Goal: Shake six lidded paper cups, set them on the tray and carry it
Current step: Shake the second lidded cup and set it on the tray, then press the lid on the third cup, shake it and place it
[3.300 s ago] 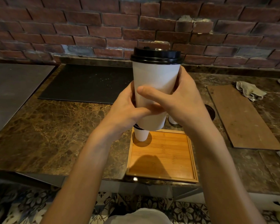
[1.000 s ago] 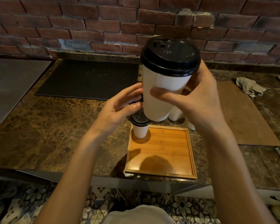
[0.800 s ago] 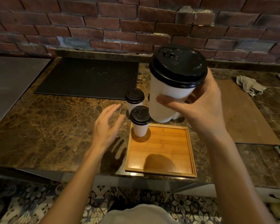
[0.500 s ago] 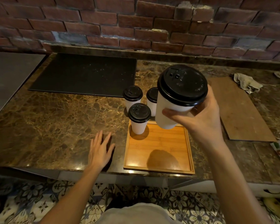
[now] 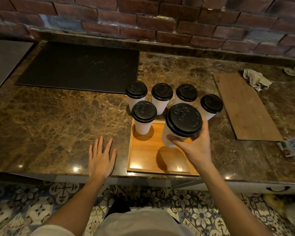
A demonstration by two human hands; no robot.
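My right hand (image 5: 197, 147) grips a white paper cup with a black lid (image 5: 183, 120), held just above the far right part of the square wooden tray (image 5: 148, 160). One lidded cup (image 5: 144, 116) stands in the tray's far left corner. Several more lidded cups stand on the counter just behind the tray: one at the left (image 5: 136, 92), one in the middle (image 5: 162, 96), one further right (image 5: 186, 93) and one at the far right (image 5: 211, 104). My left hand (image 5: 101, 158) lies flat and open on the marble counter, left of the tray.
A black mat (image 5: 80, 67) covers the counter's back left. A brown board (image 5: 243, 104) lies at the right with a crumpled cloth (image 5: 255, 79) behind it. A small carton (image 5: 294, 148) rests at the right edge. The brick wall (image 5: 143, 19) rises behind; the counter's front edge (image 5: 41, 174) runs near my body.
My left hand let go of the cup and dropped flat onto the counter. My right hand lowered the cup from chest height down to just above the tray.
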